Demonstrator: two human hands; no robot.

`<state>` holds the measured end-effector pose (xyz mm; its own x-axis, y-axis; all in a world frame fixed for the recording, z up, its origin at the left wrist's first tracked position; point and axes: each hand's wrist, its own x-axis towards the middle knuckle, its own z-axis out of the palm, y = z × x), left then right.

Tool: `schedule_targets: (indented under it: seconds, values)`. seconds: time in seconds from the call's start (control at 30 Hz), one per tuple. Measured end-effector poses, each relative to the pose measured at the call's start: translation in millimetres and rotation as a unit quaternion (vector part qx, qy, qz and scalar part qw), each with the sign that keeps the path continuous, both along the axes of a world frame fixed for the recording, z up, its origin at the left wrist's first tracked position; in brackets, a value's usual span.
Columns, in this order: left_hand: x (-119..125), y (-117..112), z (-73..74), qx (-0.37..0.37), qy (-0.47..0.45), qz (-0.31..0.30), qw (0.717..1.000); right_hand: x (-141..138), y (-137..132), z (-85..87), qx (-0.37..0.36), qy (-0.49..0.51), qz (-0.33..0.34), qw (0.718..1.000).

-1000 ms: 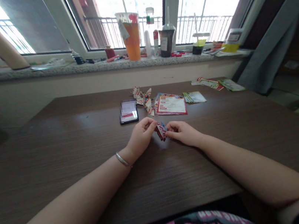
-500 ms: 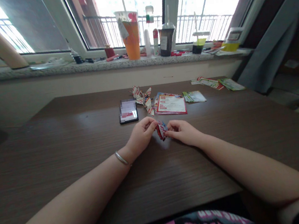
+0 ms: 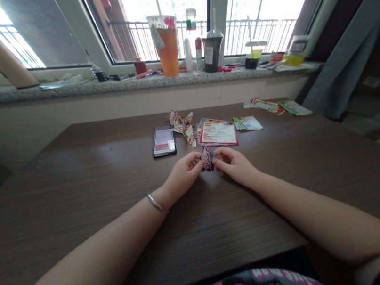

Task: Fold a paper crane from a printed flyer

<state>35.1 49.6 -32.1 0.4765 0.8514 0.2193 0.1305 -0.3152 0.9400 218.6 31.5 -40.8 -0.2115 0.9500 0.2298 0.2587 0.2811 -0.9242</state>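
Observation:
Between my two hands is a small piece of folded paper (image 3: 207,158), patterned in red, white and blue. The fingers of my left hand (image 3: 187,167) are closed on its left side, thumb toward me. My right hand (image 3: 231,162) pinches its right side with thumb and fingers. Just beyond the hands lie several folded paper pieces (image 3: 183,125) with red and white stripes, and a stack of printed sheets (image 3: 217,132) with a red border. A phone (image 3: 163,141) with a lit, blurred screen rests left of them.
Green and white paper slips (image 3: 247,123) lie right of the stack, with more printed strips (image 3: 266,104) farther right on the brown table (image 3: 85,186). Along the windowsill (image 3: 71,91) stand an orange drink cup (image 3: 166,46), a dark drink cup (image 3: 213,53), and bottles.
The folded paper has turned between my fingers and sits slightly higher and more upright. My left hand has shifted a little toward the right and its fingers have curled more.

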Motion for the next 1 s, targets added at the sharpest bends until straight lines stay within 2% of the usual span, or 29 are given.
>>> schedule_targets:
  seconds: [0.2, 0.5, 0.7, 0.83, 0.93, 1.0]
  values:
    - [2.6, -2.8, -0.3, 0.005, 0.007, -0.019, 1.000, -0.5, 1.5, -2.8, -0.013, 0.046, 0.018, 0.999]
    - [-0.9, -2.7, 0.4, 0.051, 0.070, 0.000, 0.996, -0.6, 0.1, -1.8, -0.008, 0.000, 0.024, 1.000]
    - [-1.2, -2.3, -2.0, 0.065, 0.089, 0.009, 0.994, 1.0, 5.1, -1.1, -0.029, 0.055, 0.037, 0.997]
    - [0.3, -3.2, -4.6, 0.148, 0.081, 0.090, 0.982, 1.9, 8.8, -3.1, -0.053, 0.080, -0.007, 0.995]
    - [-0.1, -2.5, -5.2, 0.217, 0.102, 0.093, 0.967, -0.7, 7.4, -3.3, -0.066, 0.100, -0.026, 0.992]
    - [-1.3, -1.2, -5.4, 0.225, 0.088, 0.097, 0.966, -3.4, 4.9, -2.6, -0.073, 0.114, -0.027, 0.990]
